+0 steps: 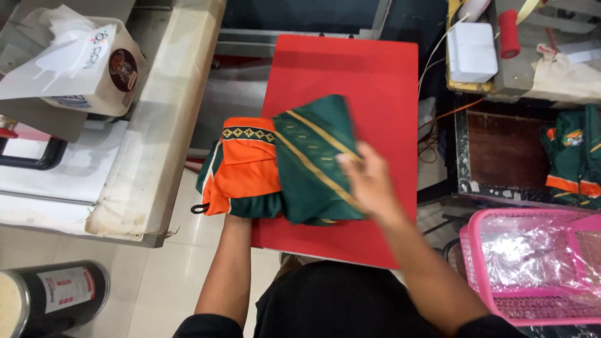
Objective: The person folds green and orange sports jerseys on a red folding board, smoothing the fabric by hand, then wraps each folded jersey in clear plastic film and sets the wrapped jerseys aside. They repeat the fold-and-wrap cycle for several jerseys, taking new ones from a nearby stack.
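Your right hand (369,181) is flat and open, pressing on the folded green and orange garment (282,163), while your left hand is tucked under its near edge, so can't tell its grip. That garment sits on the red pad (375,81), pink basket (488,281) off right.

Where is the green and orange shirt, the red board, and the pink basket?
green and orange shirt (250,169): head view, on its orange panel.
red board (350,69): head view, bare top part.
pink basket (538,307): head view, on its near rim.
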The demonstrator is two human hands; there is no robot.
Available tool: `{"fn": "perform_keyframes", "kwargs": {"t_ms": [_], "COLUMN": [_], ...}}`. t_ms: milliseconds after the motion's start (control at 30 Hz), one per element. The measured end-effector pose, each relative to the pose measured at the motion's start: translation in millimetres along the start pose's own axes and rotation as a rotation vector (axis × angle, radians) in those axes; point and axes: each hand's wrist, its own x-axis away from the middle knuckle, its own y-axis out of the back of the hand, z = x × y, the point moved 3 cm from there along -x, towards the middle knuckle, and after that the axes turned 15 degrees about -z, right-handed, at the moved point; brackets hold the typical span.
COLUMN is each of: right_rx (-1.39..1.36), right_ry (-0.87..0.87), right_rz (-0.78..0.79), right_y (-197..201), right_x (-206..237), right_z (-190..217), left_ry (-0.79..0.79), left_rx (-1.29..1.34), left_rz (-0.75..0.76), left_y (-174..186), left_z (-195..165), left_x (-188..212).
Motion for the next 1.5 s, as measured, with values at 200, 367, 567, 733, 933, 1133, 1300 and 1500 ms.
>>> {"fn": "perform_keyframes", "kwargs": {"t_ms": [200, 367, 567, 733, 933, 1133, 1300, 1500], "right_rx": [-0.047, 0.578, 0.932, 1.124, 0.369, 0.731, 0.642, 0.64], "right_ry": [-0.224, 0.161, 0.281, 0.342, 0.201, -0.223, 0.039, 0.31], "right_rz": [-0.202, -0.458, -0.026, 0.001, -0.442, -0.395, -0.414, -0.201], "right_y": [169, 183, 62, 15, 198, 354, 303, 183], "right_x": [14, 42, 77, 62, 57, 82, 95, 88], "right_z": [-88, -84, -3, -21, -106, -165, -152, -98], "left_ry": [-0.059, -0.079, -0.14, -0.141, -0.148, -0.154, -0.344, -0.914], "left_rx": [0.104, -0.579, -1.085, -1.059, -1.17, -1.211, -1.797, -2.056], "left_rz": [-0.097, -0.206, -0.323, -0.41, -0.468, -0.447, -0.657, -0.013], "left_y": [48, 36, -14, -32, -40, -50, -56, -73], "left_z": [-11, -28, -36, -42, -60, -71, -75, -41], "left_x": [19, 15, 37, 56, 67, 72, 79, 60]}}
